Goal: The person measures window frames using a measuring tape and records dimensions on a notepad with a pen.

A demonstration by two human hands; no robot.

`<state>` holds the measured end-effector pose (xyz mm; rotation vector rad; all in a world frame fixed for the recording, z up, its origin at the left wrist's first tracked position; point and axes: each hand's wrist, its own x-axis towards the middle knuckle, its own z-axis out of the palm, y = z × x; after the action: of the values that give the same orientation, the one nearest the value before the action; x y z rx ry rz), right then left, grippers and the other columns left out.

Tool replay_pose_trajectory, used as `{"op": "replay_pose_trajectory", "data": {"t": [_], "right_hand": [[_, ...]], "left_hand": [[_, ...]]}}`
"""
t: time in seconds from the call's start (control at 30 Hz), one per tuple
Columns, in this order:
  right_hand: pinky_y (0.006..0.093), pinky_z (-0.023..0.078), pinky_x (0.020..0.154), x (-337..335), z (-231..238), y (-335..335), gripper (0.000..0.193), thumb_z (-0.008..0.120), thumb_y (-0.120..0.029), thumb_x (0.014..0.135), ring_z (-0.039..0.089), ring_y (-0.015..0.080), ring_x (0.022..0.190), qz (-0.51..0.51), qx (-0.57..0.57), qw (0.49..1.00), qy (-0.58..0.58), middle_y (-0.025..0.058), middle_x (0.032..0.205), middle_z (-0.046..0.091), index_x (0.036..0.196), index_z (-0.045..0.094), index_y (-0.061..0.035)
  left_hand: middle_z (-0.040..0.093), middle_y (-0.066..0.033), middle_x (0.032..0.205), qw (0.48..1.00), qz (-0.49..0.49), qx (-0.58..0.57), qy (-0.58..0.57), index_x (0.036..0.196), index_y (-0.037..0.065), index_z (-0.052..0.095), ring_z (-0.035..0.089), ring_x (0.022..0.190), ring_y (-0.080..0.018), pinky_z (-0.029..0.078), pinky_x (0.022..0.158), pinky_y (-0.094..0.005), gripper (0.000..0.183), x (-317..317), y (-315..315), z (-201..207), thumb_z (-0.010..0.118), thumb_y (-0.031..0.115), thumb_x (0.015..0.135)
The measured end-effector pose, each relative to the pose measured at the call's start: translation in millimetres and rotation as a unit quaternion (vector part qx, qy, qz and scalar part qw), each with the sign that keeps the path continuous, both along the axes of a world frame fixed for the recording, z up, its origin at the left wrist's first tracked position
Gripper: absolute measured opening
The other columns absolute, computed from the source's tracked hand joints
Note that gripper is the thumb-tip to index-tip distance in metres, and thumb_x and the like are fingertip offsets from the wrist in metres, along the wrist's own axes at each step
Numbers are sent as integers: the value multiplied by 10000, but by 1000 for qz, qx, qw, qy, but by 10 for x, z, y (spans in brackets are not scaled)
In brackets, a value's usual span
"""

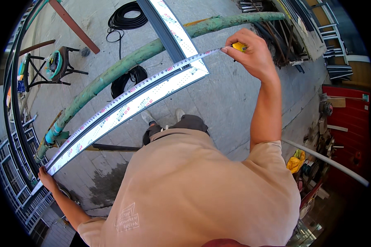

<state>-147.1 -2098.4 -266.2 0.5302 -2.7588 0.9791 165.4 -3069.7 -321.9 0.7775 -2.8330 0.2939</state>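
Note:
A tape measure's white blade (137,87) is stretched along the near side of a dark grey metal frame (130,106), which is faced with white printed film. My right hand (251,51) is closed round the yellow tape case (239,46), just past the frame's right corner (202,70). Far to the left, my left hand (48,180) grips the blade's other end against the frame's left end; its fingertips are partly hidden. Between my hands the blade runs nearly straight, close to the frame's dark inner edge.
A green-wrapped pole (140,53) runs under the frame. Black hose coils (127,18), a dark chair (55,66) and a reddish-brown bar (75,26) are beyond. Metal scraps (282,41) lie at the far right; a white pole (325,160) and a red panel (346,127) stand to my right.

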Motion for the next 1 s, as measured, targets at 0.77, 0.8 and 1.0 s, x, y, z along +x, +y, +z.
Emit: {"op": "replay_pose_trajectory", "data": {"t": [0.77,0.8,1.0], "right_hand": [[368,543,759,-20,-87,36,192,874,-195,849,681,263,850,6,4,998,62,72,901,700,918,758,-59],[367,542,756,-23,-89,41,188,873,-191,849,678,262,848,9,6,998,68,70,896,697,915,755,-60],[342,514,723,-16,-125,52,189,872,-148,861,657,229,806,28,-2,995,100,70,896,676,925,734,-36]], "left_hand": [[688,-235,1168,1000,-3,-18,-22,1253,72,691,671,1063,-449,525,908,-505,248,-7,-39,67,559,165,1065],[687,-238,1168,999,4,-26,-28,1255,74,690,669,1064,-451,524,909,-507,251,10,-51,86,560,178,1067],[680,-226,1131,998,-3,-30,-50,1229,67,690,660,1039,-444,511,888,-517,246,-6,12,166,536,185,1078]]}}
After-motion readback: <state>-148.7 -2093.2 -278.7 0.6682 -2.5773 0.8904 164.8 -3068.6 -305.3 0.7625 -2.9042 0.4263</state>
